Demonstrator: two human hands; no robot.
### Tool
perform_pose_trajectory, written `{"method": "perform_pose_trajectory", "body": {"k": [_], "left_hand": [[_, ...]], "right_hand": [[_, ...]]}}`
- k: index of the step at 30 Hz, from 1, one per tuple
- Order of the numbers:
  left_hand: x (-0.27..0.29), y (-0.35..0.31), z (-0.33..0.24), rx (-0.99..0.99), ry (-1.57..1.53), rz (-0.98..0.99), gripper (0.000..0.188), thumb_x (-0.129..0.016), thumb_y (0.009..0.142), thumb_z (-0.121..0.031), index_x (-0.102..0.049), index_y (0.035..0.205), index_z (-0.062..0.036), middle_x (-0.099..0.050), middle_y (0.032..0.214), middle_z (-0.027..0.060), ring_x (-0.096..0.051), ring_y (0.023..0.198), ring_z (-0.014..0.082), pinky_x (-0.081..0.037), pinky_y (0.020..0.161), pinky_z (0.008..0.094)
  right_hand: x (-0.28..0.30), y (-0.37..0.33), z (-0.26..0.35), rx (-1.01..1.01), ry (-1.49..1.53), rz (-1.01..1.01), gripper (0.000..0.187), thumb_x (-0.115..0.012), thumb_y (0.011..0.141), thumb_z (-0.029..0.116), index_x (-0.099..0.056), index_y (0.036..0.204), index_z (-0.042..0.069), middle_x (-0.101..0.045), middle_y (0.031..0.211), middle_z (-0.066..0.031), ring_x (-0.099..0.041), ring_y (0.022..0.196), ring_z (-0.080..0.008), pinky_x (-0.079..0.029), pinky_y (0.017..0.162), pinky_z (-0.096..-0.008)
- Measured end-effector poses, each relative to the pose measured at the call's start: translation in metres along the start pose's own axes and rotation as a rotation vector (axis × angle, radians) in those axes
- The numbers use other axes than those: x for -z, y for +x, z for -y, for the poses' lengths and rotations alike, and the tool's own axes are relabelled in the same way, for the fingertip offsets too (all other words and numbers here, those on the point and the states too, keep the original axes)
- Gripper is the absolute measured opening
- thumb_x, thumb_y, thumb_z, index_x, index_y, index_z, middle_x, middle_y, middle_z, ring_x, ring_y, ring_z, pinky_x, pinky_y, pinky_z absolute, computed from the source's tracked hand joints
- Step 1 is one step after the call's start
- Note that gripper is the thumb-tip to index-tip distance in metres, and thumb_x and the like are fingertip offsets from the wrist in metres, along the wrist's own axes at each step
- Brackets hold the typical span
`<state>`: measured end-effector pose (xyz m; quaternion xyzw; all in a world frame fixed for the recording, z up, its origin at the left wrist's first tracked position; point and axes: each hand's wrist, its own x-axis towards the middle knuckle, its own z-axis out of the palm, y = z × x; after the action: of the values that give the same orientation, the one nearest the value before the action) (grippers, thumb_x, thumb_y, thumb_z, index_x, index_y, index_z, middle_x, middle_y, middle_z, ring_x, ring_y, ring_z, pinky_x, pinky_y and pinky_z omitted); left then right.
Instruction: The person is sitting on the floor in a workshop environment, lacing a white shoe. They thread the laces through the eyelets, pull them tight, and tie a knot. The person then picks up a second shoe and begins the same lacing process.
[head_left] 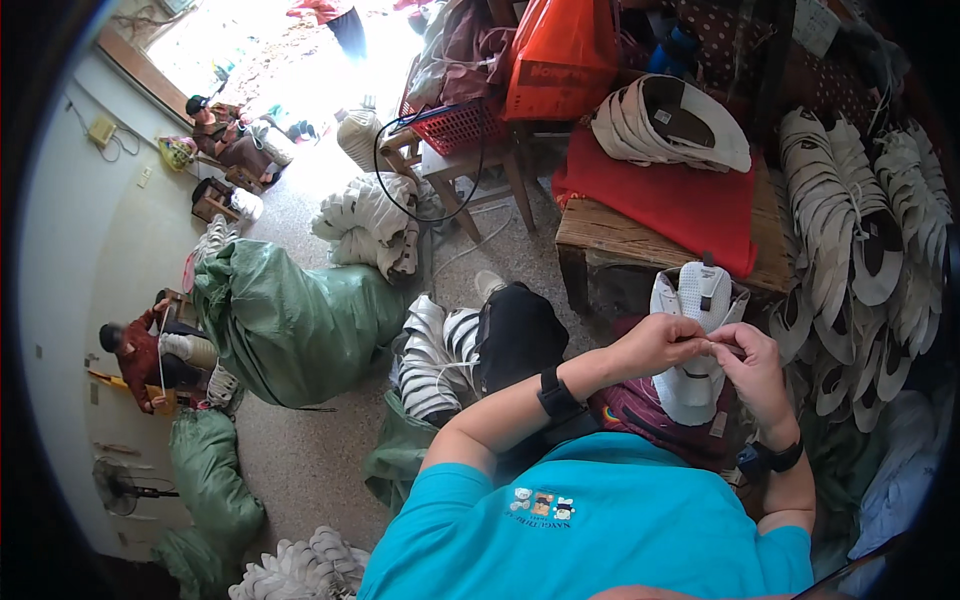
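A white shoe upper (688,402) with perforated fabric and dark details rests over my lap, its collar end toward the wooden table. Above it, my left hand (660,343) and my right hand (752,362) meet, fingertips pinched close together. Whatever is between the fingers is too small to make out. Both wrists wear dark bands. Under the upper lies a dark red patterned cloth (640,415) across my legs.
Stacked white uppers (665,125) sit on a red cloth (650,210) over a wooden table (625,235). Strung uppers (835,220) hang at right. More bundles (435,360) and a green sack (295,320) stand left on the floor. Two people (150,350) sit working farther left.
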<state>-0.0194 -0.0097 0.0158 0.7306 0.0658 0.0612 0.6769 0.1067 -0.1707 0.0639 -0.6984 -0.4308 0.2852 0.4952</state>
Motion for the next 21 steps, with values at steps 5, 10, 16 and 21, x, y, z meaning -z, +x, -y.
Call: {"method": "perform_pose_trajectory", "body": {"k": [5, 10, 16, 21], "left_hand": [[-0.003, -0.001, 0.017, -0.129, 0.036, -0.185, 0.014, -0.068, 0.092, -0.014, -0.069, 0.098, -0.0016, -0.066, 0.079, 0.0050, -0.057, 0.074, 0.0084, -0.049, 0.065, 0.0281], [0.001, -0.002, 0.028, -0.126, 0.349, -0.423, 0.023, -0.081, 0.075, -0.012, -0.062, 0.086, -0.0044, -0.060, 0.077, 0.0079, -0.059, 0.070, 0.0184, -0.049, 0.063, 0.0315], [-0.013, -0.004, 0.009, -0.074, 0.449, -0.383, 0.028, -0.081, 0.074, -0.009, -0.061, 0.093, -0.0053, -0.049, 0.080, 0.0015, -0.049, 0.070, 0.0122, -0.045, 0.062, 0.0274], [-0.022, -0.007, 0.010, -0.094, 0.501, -0.345, 0.035, -0.081, 0.074, -0.011, -0.065, 0.104, -0.0074, -0.044, 0.083, 0.0026, -0.046, 0.068, 0.0140, -0.044, 0.061, 0.0279]], "right_hand": [[0.004, 0.002, -0.006, 0.068, -0.272, -0.087, 0.005, -0.068, 0.082, 0.002, -0.064, 0.085, 0.001, -0.059, 0.082, -0.0071, -0.062, 0.074, -0.0154, -0.049, 0.066, -0.0281], [0.007, 0.007, -0.038, 0.183, -0.255, -0.212, 0.008, -0.070, 0.080, 0.004, -0.062, 0.082, 0.003, -0.057, 0.083, -0.0074, -0.059, 0.072, -0.0195, -0.047, 0.064, -0.0304], [0.001, 0.000, -0.052, 0.038, -0.117, -0.153, 0.007, -0.067, 0.085, -0.001, -0.061, 0.088, -0.001, -0.055, 0.092, -0.0044, -0.062, 0.086, -0.0110, -0.053, 0.078, -0.0240], [-0.007, -0.001, -0.058, 0.052, -0.034, -0.173, 0.010, -0.068, 0.084, -0.001, -0.059, 0.085, 0.000, -0.055, 0.091, -0.0045, -0.061, 0.083, -0.0115, -0.052, 0.071, -0.0257]]}}
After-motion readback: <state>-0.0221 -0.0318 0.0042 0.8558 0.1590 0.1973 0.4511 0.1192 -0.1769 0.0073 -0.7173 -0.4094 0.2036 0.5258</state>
